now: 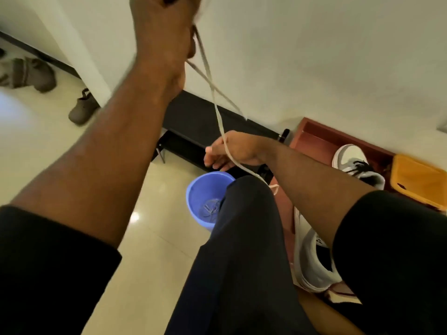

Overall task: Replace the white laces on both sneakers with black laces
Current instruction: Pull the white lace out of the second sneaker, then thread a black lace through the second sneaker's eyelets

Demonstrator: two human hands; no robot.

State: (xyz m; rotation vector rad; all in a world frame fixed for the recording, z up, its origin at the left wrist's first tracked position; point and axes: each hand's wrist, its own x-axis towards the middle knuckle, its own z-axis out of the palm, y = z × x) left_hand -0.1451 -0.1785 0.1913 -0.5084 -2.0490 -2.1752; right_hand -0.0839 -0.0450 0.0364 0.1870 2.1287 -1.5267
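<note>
My left hand is raised high at the top of the view and grips a white lace, which hangs down in two strands. One strand runs across my right hand, held lower with its fingers loosely around the lace, and down over my knee toward a white sneaker by my right forearm. That sneaker's eyelets are hidden. A second white and grey sneaker with a black lace lies on the red mat at the right.
A blue plastic bowl with a dark lace inside stands on the tiled floor by my knee. A yellow box sits on the mat at far right. A black low shoe rack lines the wall. Brown shoes lie at left.
</note>
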